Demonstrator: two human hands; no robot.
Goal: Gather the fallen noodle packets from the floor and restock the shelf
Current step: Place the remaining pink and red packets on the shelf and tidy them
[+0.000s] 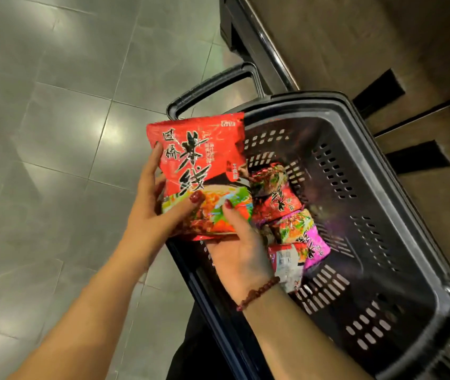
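Note:
A red noodle packet [201, 160] with black characters is held upright over the near left rim of a dark plastic basket [399, 209]. My left hand [155, 207] grips its left edge, thumb on the front. My right hand [238, 250] holds its bottom edge from below, thumb on the front; a bead bracelet is on that wrist. Inside the basket lie a red packet [278, 198], a pink packet [306, 234] and a third packet [286, 259] partly hidden behind my right hand.
The basket's black handle [218, 83] sticks up at its far left. Grey floor tiles [53, 133] fill the left side. A brown shelf base [382, 50] with a dark metal rail [270, 56] runs along the upper right.

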